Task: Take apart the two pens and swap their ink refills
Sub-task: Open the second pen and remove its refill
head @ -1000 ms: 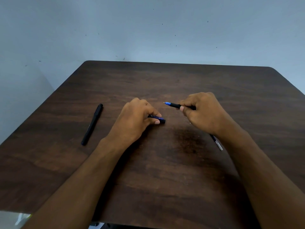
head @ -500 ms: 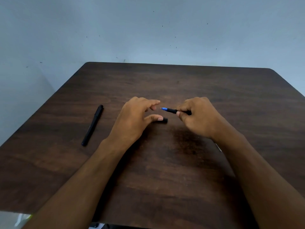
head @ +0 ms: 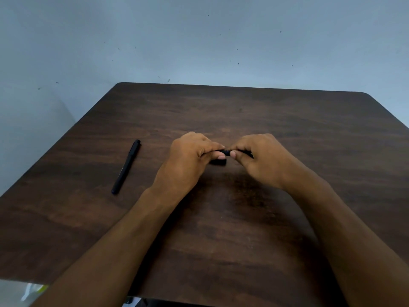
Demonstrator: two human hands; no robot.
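Note:
My two hands meet over the middle of the brown table (head: 221, 229). Between them is a black pen (head: 225, 152). My right hand (head: 263, 160) grips its barrel, and my left hand (head: 190, 160) pinches its front end between thumb and forefinger, so the blue tip is hidden. A short black cap (head: 218, 161) lies on the table just under my left thumb. A second black pen (head: 126, 167), whole and capped, lies on the table to the left, away from both hands.
A pale blue wall stands behind the table's far edge (head: 221, 86). Something pale and yellowish (head: 33, 291) shows below the table's near left corner.
My left hand let go of the cap on the table and rose to pinch the pen's front end. My right hand moved the pen left, and its blue tip is now covered.

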